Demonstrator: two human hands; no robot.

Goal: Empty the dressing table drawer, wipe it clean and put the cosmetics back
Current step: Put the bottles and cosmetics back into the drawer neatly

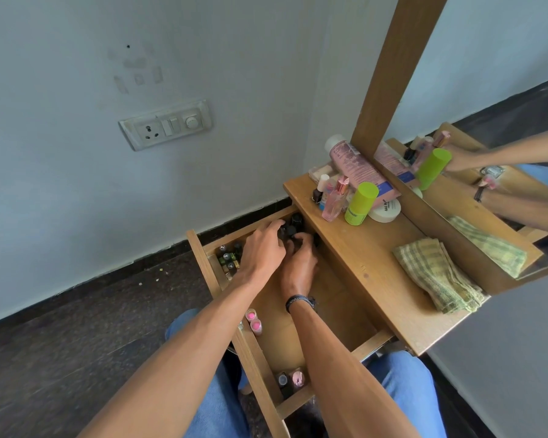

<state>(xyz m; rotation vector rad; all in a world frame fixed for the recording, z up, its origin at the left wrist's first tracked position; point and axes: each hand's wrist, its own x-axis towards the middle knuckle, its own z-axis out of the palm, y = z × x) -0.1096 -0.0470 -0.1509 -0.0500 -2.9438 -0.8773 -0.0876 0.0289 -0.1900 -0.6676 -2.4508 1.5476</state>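
The wooden drawer (203, 257) stands pulled out over my lap. Both hands reach into its far end. My left hand (263, 251) and my right hand (298, 263) curl around a cluster of dark bottles (293, 226) there; how firm the hold is I cannot tell. Small dark lipstick tubes (228, 259) lie in the far left corner. Two pink-capped tubes (253, 320) lean on the left wall. Two small pots (290, 379) sit at the near end. On the tabletop (370, 257) stand a green bottle (359, 202), a pink bottle (350, 165) and other cosmetics.
A folded green checked cloth (437, 273) lies on the right of the tabletop. A mirror (487, 121) in a wooden frame rises behind it. A wall socket plate (165, 124) is on the left wall. Dark floor lies to the left of the drawer.
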